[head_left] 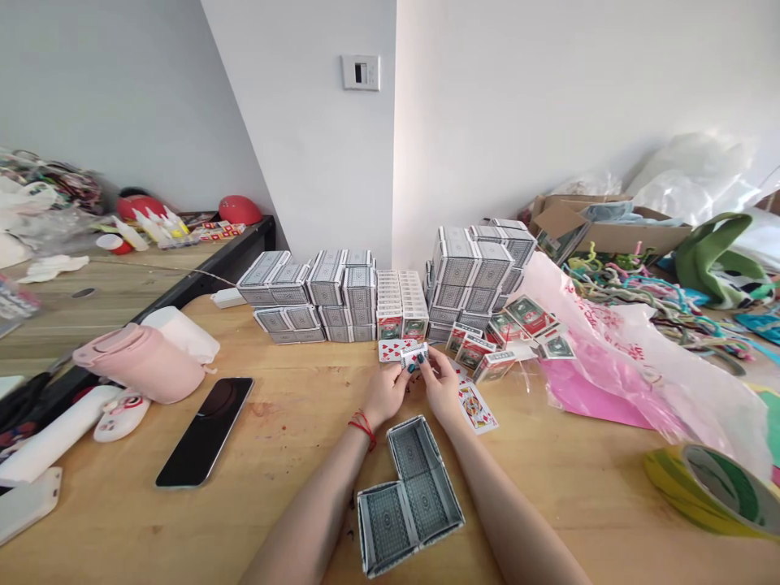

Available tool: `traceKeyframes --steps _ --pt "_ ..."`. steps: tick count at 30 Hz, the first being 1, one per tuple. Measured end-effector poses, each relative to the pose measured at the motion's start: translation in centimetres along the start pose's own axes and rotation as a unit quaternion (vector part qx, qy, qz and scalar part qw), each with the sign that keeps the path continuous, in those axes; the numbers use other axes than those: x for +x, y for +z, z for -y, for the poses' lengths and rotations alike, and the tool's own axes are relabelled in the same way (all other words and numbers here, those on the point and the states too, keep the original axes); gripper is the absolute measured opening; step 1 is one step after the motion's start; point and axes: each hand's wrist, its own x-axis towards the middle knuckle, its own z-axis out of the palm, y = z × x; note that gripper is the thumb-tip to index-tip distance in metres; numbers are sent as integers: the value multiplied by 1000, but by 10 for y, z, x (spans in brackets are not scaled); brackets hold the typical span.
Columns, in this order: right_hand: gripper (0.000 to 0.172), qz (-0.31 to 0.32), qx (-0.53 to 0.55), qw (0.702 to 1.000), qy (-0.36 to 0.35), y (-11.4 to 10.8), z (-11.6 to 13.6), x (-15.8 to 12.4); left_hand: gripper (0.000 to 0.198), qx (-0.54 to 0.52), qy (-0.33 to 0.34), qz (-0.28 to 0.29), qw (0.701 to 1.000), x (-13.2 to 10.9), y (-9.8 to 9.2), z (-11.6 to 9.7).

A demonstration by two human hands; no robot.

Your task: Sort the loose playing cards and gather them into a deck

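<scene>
My left hand [385, 396], with a red string at the wrist, and my right hand [439, 385] meet over the wooden table [292, 504]. Together they pinch a small folded playing card [414, 354] between the fingertips. A red-pip card [393, 349] lies just beyond my left fingers. A face card [476, 405] lies face up beside my right hand. Between my forearms stands an L-shaped structure of folded card blocks [409, 492] with grey-green patterned backs.
Stacks of folded card blocks [317, 294] and taller ones [472, 272] line the wall, with card boxes [402, 313] between. Loose packs [524, 325] lie by a pink plastic bag [597, 366]. A black phone [205, 429], pink roll [140, 361] and tape roll [716, 487] sit around.
</scene>
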Motion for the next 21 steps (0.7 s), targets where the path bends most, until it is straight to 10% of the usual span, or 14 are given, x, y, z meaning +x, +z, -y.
traceKeyframes --steps 7,13,21 --pt "29 1 -58 998 -24 -2 1 -1 32 20 44 75 996 -2 -13 -7" --pt "27 45 -41 998 27 0 1 -4 30 -60 -10 -25 998 -1 -14 -6" --pt "37 104 -45 991 66 3 -1 -5 34 -79 -8 10 997 -2 -10 -8"
